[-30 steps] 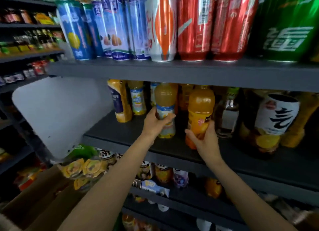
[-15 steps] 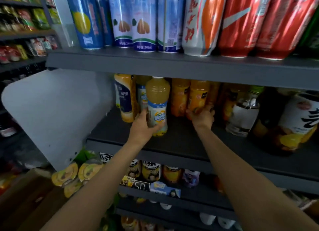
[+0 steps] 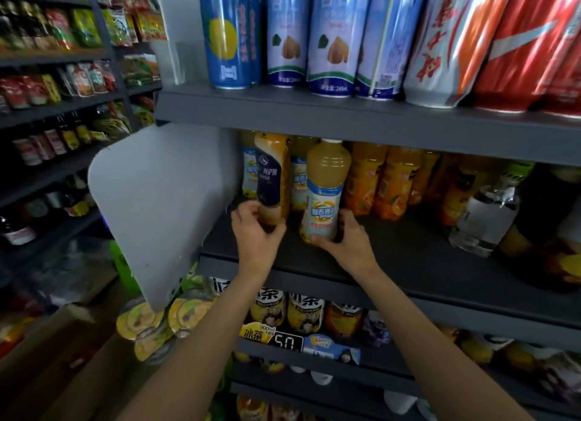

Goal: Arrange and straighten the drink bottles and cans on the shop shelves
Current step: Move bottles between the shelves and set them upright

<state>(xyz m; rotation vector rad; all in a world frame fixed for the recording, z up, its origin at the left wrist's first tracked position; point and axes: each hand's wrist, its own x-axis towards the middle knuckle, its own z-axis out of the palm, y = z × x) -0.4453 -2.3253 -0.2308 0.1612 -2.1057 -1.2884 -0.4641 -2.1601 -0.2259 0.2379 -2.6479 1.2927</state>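
Since a moment ago my left hand (image 3: 256,232) swapped to gripping the dark-labelled bottle (image 3: 272,181), my right hand (image 3: 344,236) clasps the pale juice bottle (image 3: 325,191) beside it; rows beyond my right remain unstraightened.

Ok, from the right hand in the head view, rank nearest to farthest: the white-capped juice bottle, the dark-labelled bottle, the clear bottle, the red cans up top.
1. White-capped juice bottle: held at its base by the right hand.
2. Dark-labelled bottle: just to the left, gripped by the left hand.
3. Clear bottle: off to the right, same shelf.
4. Red cans: shelf above, upper right.
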